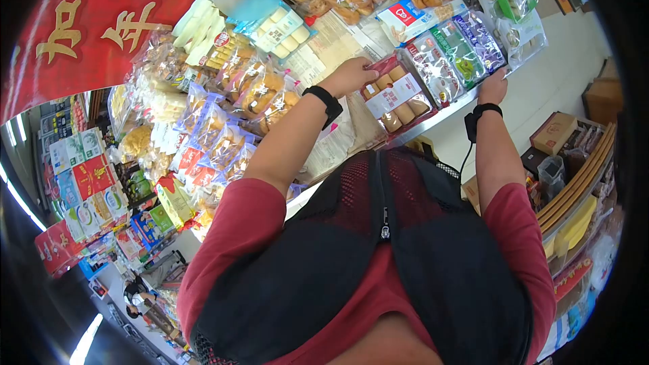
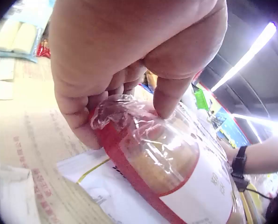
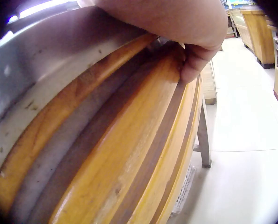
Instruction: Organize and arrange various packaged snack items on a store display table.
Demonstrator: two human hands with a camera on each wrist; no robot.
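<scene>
My left hand (image 1: pixel 348 76) grips the clear, crinkled end of a pack of rolls (image 1: pixel 394 96), its thumb and fingers pinching the wrapper. The pack has red edges and a white label and lies near the stand's front edge. In the left wrist view, the pack (image 2: pixel 162 161) shows a golden roll through its film, and a white packet (image 2: pixel 106 186) lies beneath it. My right hand (image 1: pixel 493 86) is at the stand's edge, beside a purple pack (image 1: pixel 478 37). In the right wrist view, its fingers bend over the rim onto the wooden slats (image 3: pixel 129 126); the other fingers are hidden.
White and green packs (image 1: pixel 446 54) lie in a row right of the rolls. Bagged breads (image 1: pixel 260 91) crowd the left side, and printed paper (image 1: pixel 338 40) covers part of the stand. A curved wooden display (image 1: pixel 574 169) with boxes stands at the right. Pale floor (image 3: pixel 246 121) lies beyond the stand.
</scene>
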